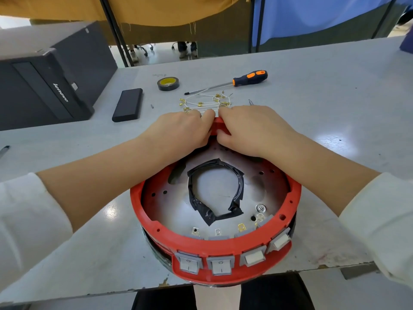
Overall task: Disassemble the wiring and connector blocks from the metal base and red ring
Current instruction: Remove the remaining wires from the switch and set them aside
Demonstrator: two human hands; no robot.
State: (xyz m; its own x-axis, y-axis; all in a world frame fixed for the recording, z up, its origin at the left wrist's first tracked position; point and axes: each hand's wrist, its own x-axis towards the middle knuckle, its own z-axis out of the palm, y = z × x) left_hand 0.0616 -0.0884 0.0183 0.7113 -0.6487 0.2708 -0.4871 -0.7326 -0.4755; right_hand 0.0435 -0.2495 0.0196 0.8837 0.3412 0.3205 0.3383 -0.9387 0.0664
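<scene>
A red ring (pixel 214 245) is sitting at the near edge of the grey table (pixel 312 90), with a round metal base (pixel 161 211) lying inside it. Both hands are working at the far side of the ring. The left hand (pixel 181 128) is curling its fingers over the far rim and gripping it, and the right hand (pixel 252 128) is doing the same just beside it, with its thumb pressing against the inner face of the rim; the two hands are almost touching each other. What lies under the fingers on the far side is hidden. A ragged loop of black tape (pixel 214 193) is lining the hole in the middle of the base. Four grey rocker switches (pixel 220 264) are sitting in the near wall of the ring, and small metal tabs (pixel 218 232) are standing up just behind them. Just beyond the hands, a loose bundle of white wires (pixel 207 102) with brass ends is lying on the table. Farther off, an orange-and-black screwdriver (pixel 234 83) is lying with its tip pointing left toward a roll of black tape with a yellow core (pixel 168 84). A flat black block (pixel 127 104) is lying to the left of the wires, and a black computer case (pixel 44 72) is resting on its side at the far left.
</scene>
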